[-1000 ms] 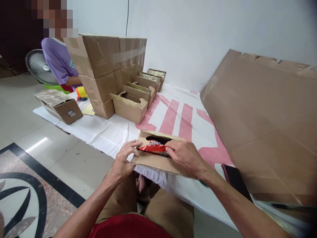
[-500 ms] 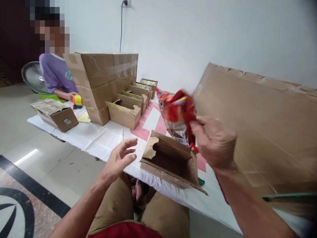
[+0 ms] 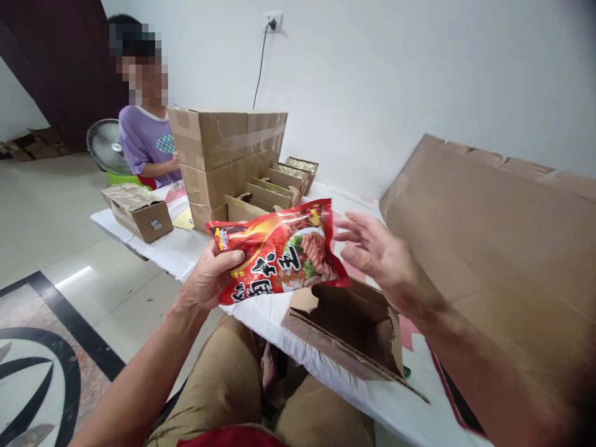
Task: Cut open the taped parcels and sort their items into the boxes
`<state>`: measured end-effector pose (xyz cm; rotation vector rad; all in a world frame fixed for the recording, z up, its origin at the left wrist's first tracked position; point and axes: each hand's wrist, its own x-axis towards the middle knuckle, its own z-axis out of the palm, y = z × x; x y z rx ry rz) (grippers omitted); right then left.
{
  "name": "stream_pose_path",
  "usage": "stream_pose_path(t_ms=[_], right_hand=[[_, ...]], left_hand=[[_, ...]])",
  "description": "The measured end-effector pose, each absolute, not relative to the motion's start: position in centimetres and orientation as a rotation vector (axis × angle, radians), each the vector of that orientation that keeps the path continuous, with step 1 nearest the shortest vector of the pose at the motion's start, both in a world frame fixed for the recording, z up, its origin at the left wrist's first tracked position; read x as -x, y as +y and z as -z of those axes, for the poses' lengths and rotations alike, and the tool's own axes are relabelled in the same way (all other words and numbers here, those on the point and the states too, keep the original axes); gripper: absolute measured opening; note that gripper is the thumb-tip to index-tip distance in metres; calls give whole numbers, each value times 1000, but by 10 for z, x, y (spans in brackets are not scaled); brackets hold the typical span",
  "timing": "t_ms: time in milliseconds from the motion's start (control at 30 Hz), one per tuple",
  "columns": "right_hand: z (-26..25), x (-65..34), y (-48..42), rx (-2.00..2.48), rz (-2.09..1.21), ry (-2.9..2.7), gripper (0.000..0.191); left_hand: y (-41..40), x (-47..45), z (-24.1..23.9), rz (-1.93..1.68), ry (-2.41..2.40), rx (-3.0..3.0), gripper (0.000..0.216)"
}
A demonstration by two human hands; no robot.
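A red food packet (image 3: 279,248) with black characters and a picture of a meat dish is held up over the table edge. My left hand (image 3: 212,273) grips its left end, thumb on the front. Just off the packet's right end is my right hand (image 3: 377,254), its fingers apart and nothing in it. Below the packet stands an open cardboard box (image 3: 344,341) with its flaps up; what I can see of its inside is bare cardboard.
Stacked cardboard boxes (image 3: 223,143) rise at the back left, with several open boxes (image 3: 279,186) in a row beside them. A lone box (image 3: 139,211) sits at the table's left end. A large cardboard sheet (image 3: 493,236) leans at right. Another person (image 3: 149,143) is behind the stack.
The packet has passed from my right hand to my left and now faces front. My right hand has let go and opened. The view has shifted, so the scene sits further right.
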<state>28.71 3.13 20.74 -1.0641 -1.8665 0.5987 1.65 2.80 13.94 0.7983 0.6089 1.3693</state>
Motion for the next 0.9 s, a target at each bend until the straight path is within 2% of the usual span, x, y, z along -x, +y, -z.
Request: stream_pose_path(t_ms=[67,133,233,333,433,533,700,900], right_hand=[[-217,-280,44,1038,-1047,-1750,59],[-224,-268,55,980,-1216,-1631,42],[-230,-250,69,868,-1092,-1477,31],[-231,-234,85,763,-1006,-1447,32],[-228,-223,105,734,-1035,-1504,39],[-221,-214,128,840,-1070,-1591,40],[-188,-196,172,1521,-1025,-1798,6],[-126,-168,216,1845,-1125,-1736,9]], left_hand=[[40,-12,-154,-1321,561,-917,69],[54,-6,-168,-1322,552,-1022,69],[72,9,-181,-1409,604,-1126,71],[87,24,-180,-1457,693,-1237,74],[103,36,-168,-1564,728,-1305,68],[121,47,-145,-1623,770,-1277,58],[154,63,-78,-1552,998,-1201,55],[204,59,5,-1486,1260,-1167,46]])
